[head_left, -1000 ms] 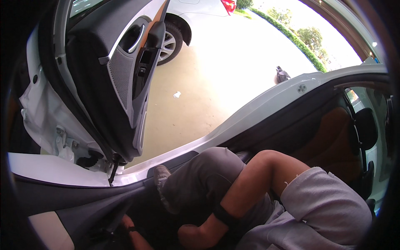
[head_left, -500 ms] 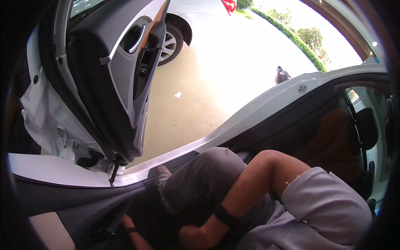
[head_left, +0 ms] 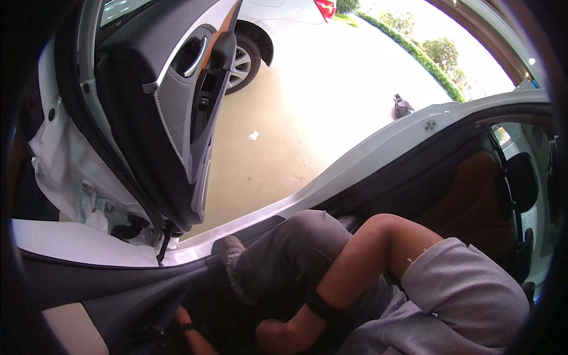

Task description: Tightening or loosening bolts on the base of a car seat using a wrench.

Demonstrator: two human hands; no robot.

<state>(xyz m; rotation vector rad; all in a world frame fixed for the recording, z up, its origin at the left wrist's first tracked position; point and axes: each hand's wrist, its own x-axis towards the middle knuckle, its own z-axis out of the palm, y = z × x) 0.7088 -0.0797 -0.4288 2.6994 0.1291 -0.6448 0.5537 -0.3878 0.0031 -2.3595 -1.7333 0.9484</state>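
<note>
My left hand point(head_left: 182, 317) reaches into the dark space beneath the dashboard point(head_left: 136, 310), with a dark band around its wrist. Shadow hides its fingers and whatever they touch. Bent at the elbow, my right arm comes down across my legs point(head_left: 296, 251) and wears a wide black band point(head_left: 323, 304). My right hand point(head_left: 279, 336) is low near the picture's bottom edge, close to my bent leg. Its fingers are turned away and dark, so any held thing is hidden. A shoe point(head_left: 233, 248) rests near the door sill.
The car door point(head_left: 160, 112) stands wide, showing its handle and switch panel. Beyond the white sill point(head_left: 278, 208), a scrap of white paper point(head_left: 253, 135) and a dark bag point(head_left: 402, 106) lie on the ground. Another white car's wheel point(head_left: 239, 65) is behind the door.
The whole view has shifted very slightly. Both hands stay in nearly the same places.
</note>
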